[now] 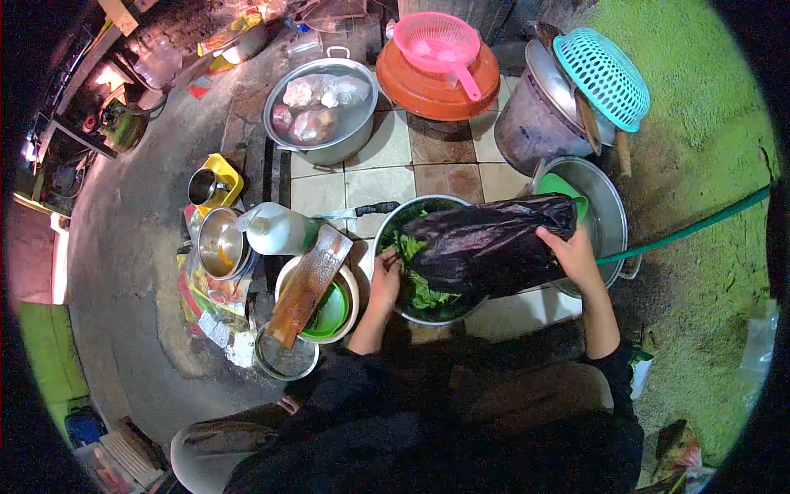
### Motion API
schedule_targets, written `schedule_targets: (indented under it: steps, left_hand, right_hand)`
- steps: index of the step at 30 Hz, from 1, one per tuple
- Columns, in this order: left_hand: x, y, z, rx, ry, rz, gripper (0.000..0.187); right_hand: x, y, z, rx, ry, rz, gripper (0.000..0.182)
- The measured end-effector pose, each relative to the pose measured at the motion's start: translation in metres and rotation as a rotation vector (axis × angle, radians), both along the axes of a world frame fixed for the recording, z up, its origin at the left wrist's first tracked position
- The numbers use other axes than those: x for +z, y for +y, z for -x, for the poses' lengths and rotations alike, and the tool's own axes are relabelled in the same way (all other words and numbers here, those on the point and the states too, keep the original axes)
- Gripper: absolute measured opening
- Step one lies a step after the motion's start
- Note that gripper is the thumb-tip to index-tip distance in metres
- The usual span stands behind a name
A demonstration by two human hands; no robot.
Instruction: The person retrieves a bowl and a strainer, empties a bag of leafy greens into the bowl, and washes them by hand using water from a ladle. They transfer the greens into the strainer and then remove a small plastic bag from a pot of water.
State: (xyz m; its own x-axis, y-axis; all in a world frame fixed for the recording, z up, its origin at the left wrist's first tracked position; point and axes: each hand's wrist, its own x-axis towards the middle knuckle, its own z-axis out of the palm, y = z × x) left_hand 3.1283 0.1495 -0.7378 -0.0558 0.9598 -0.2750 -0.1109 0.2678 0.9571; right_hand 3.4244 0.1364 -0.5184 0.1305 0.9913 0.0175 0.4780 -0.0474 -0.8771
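Observation:
A black plastic bag [494, 247] lies slantwise over a metal bowl [380, 239]. Leafy greens [429, 294] show in the bowl below the bag's left end. My right hand [568, 253] grips the bag's right end, with the thumb on top. At the bowl's left rim, beside the greens, my left hand [385, 282] has its fingers curled together; what they hold is hidden. Behind the bowl lies a knife [362, 211] with a black handle. Under the bag's right end stands a large metal pot [607, 214] with a green plastic piece [559, 184] in it.
A wooden board [310, 286] rests across a round tub [355, 309] on the left, near a white jug [276, 229]. Farther back are a basin of bagged food [276, 95], a pink strainer [432, 41] and a turquoise colander [605, 78]. A green hose [691, 224] crosses at right.

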Motion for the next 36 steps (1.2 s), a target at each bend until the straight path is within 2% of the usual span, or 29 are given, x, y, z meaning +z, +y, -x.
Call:
schedule_targets:
  steps: [1, 2, 3, 4, 5, 7, 8, 9, 11, 12, 13, 14, 15, 16, 18, 19, 20, 22, 23, 24, 25, 26, 30, 31, 33, 34, 36]
  left_hand:
    - [-0.007, 0.001, 0.005, -0.084, 0.113, 0.107, 0.033]
    - [-0.014, 0.001, 0.007, -0.084, 0.111, 0.106, 0.033]
    - [-0.005, 0.002, 0.007, -0.147, 0.130, 0.251, 0.034]
    - [0.001, 0.003, 0.007, -0.209, 0.149, 0.398, 0.035]
    - [0.001, 0.002, 0.006, -0.206, 0.148, 0.397, 0.035]
    - [-0.001, 0.000, 0.001, -0.002, -0.487, 0.512, 0.039]
    - [-0.002, 0.001, 0.004, -0.005, -0.488, 0.511, 0.039]
    - [0.000, 0.003, 0.010, -0.257, -1.061, 0.330, 0.040]
    - [0.049, 0.003, 0.007, -0.025, -1.093, 0.412, 0.046]
    - [0.044, 0.004, 0.009, -0.026, -1.095, 0.414, 0.046]
    - [0.038, 0.006, 0.014, -0.248, -1.282, 0.286, 0.046]
    - [0.032, 0.007, 0.018, -0.474, -1.458, 0.149, 0.046]
    - [0.033, 0.007, 0.019, -0.554, -1.587, 0.219, 0.039]
    - [0.052, 0.006, 0.013, -0.555, -1.586, 0.223, 0.039]
    - [0.087, 0.002, -0.013, -0.294, -0.832, 0.336, 0.033]
    - [0.087, -0.002, -0.023, -0.210, -0.684, 0.308, 0.027]
    - [0.089, -0.005, -0.027, -0.307, -0.443, 0.416, 0.031]
    - [0.076, -0.017, -0.031, -0.387, -0.438, 0.465, 0.034]
    - [0.057, -0.023, -0.032, -0.391, -0.439, 0.463, 0.034]
    - [0.038, -0.028, -0.033, -0.581, -0.383, 0.245, 0.035]
    - [0.027, -0.031, -0.034, -0.723, -0.339, 0.009, 0.036]
    - [0.017, -0.033, -0.037, -0.729, -0.320, -0.036, 0.036]
    - [0.027, -0.024, -0.049, -0.536, -0.344, 0.125, 0.036]
    - [0.030, -0.022, -0.049, -0.495, -0.361, 0.148, 0.036]
    - [0.032, -0.019, -0.049, -0.448, -0.381, 0.164, 0.036]
    - [0.033, -0.018, -0.052, -0.433, -0.381, 0.162, 0.036]
    - [0.033, -0.020, -0.057, -0.418, -0.380, 0.154, 0.035]
  right_hand:
    - [0.005, -0.004, 0.001, -0.013, 0.079, 0.045, 0.036]
    - [0.008, -0.005, 0.000, -0.024, 0.156, 0.087, 0.037]
    - [0.006, -0.006, -0.006, -0.027, 0.156, 0.175, 0.039]
    - [0.005, -0.006, -0.009, -0.024, 0.155, 0.175, 0.039]
    - [0.003, -0.007, -0.010, 0.014, 0.253, 0.154, 0.040]
    - [0.004, -0.006, -0.010, 0.050, 0.350, 0.133, 0.040]
    - [0.006, -0.006, -0.008, 0.080, 0.121, 0.079, 0.039]
    - [0.007, -0.005, -0.007, 0.109, -0.107, 0.026, 0.039]
    - [0.001, -0.003, -0.016, 0.024, -0.105, 0.061, 0.042]
    - [-0.005, -0.002, -0.024, -0.059, -0.098, 0.099, 0.048]
    - [-0.009, 0.000, -0.037, -0.153, -0.114, 0.247, 0.066]
    - [-0.011, -0.001, -0.043, -0.155, -0.115, 0.249, 0.066]
    - [-0.002, -0.001, -0.040, -0.202, 0.003, 0.328, 0.071]
    - [0.006, -0.002, -0.034, -0.249, 0.124, 0.405, 0.077]
    - [0.006, -0.003, -0.017, -0.170, 0.200, 0.420, 0.079]
    - [-0.006, -0.003, -0.011, -0.105, 0.241, 0.404, 0.080]
    - [-0.018, -0.003, -0.005, -0.041, 0.280, 0.388, 0.080]
    - [-0.037, -0.001, 0.011, 0.072, 0.307, 0.365, 0.075]
    - [-0.052, -0.001, 0.011, 0.108, 0.304, 0.515, 0.066]
    - [-0.039, -0.004, 0.028, 0.201, 0.150, 0.374, 0.055]
    - [-0.042, -0.011, 0.044, 0.181, -0.076, 0.344, 0.051]
    - [-0.045, -0.018, 0.056, 0.160, -0.299, 0.312, 0.046]
    - [-0.047, -0.016, 0.057, 0.173, -0.372, 0.455, 0.039]
    - [-0.049, -0.009, 0.044, 0.157, -0.398, 0.272, 0.038]
    - [-0.044, 0.001, 0.038, 0.052, -0.071, -0.023, 0.034]
    - [-0.042, 0.000, 0.044, 0.052, -0.071, -0.025, 0.034]
    - [-0.039, -0.006, 0.055, 0.037, -0.307, 0.016, 0.040]
